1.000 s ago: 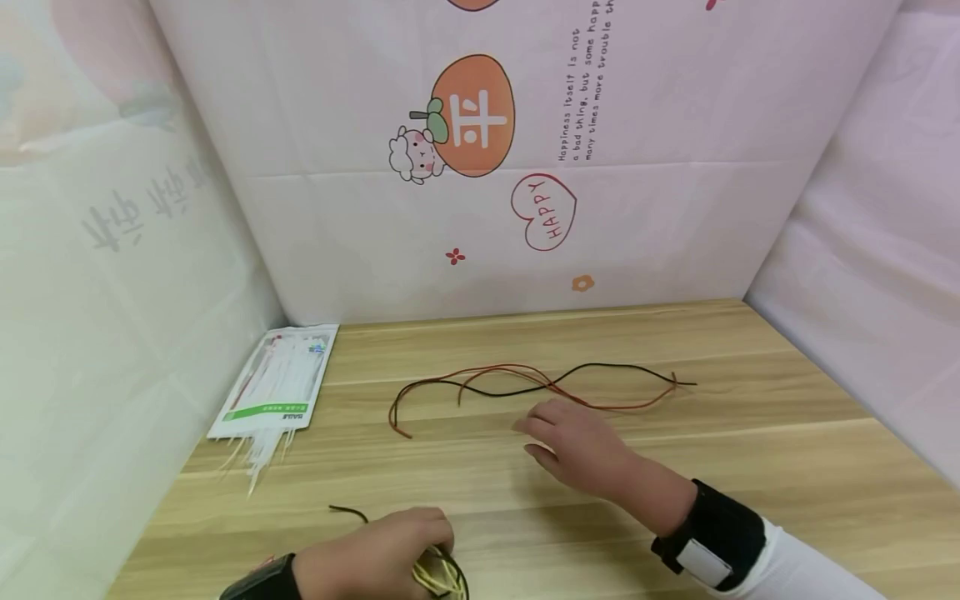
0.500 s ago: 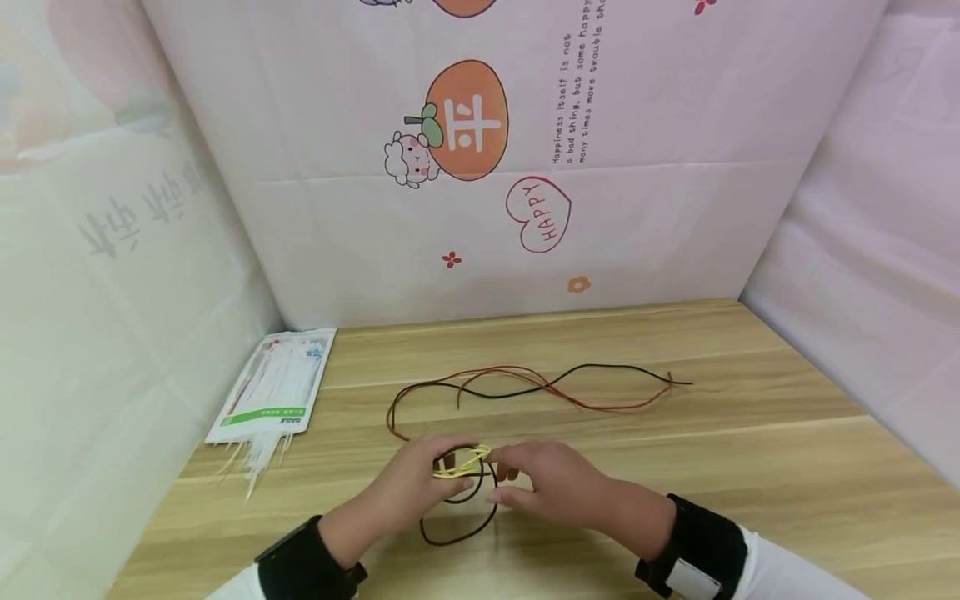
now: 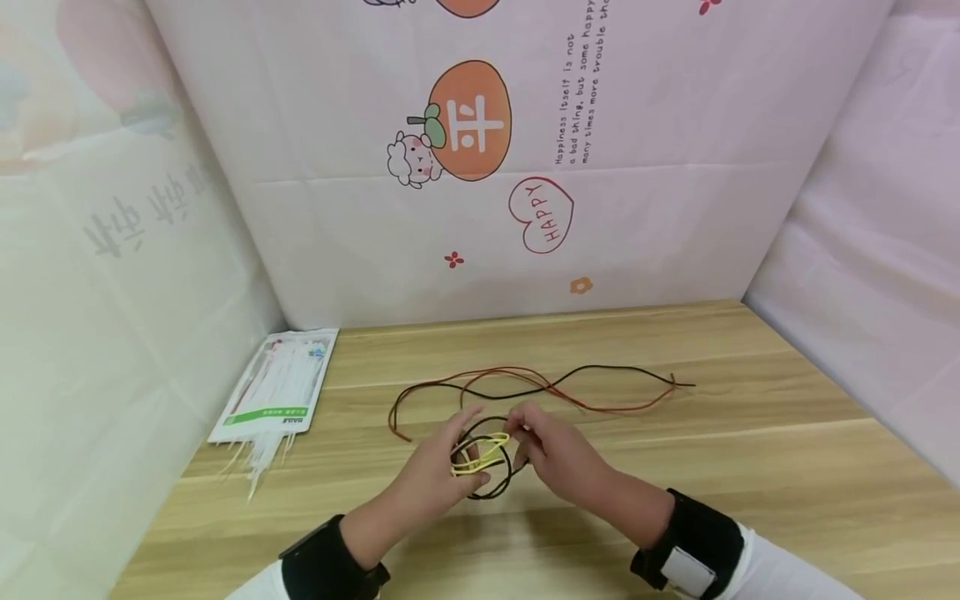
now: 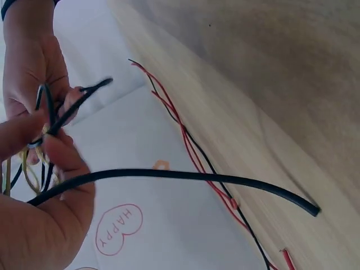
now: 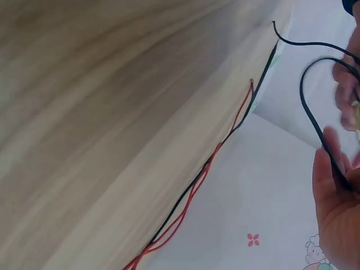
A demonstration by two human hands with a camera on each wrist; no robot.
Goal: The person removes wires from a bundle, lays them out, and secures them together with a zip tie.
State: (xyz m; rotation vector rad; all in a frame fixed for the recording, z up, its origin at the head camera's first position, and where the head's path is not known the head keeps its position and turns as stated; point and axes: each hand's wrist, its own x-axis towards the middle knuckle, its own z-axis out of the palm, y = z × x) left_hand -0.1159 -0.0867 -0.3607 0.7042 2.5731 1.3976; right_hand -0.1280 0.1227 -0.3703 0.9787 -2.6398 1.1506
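Near the middle of the tabletop, my left hand (image 3: 423, 479) grips a loose bundle of yellow wire (image 3: 491, 439) and black wire (image 3: 491, 497), thumb below and fingers behind. Opposite it, my right hand (image 3: 562, 454) pinches a part of the black wire at the bundle's right side. In the left wrist view, a free length of black wire (image 4: 169, 174) sticks out past the left hand. A loop of black wire (image 5: 304, 93) bows out from the right hand in the right wrist view. Fingers hide part of the bundle.
Beyond the hands, red wires (image 3: 615, 410) and another black wire (image 3: 600, 365) lie tangled on the wooden table (image 3: 750, 467). At the left, a white packet (image 3: 273, 383) has thin white strips (image 3: 261, 457) spilling from its near end. Printed pale sheets (image 3: 360, 250) wall the table's back and sides.
My left hand has brought the wire bundle up from the near left to the middle. The right hand has come to it and now pinches the black wire, drawing its loops in closer.
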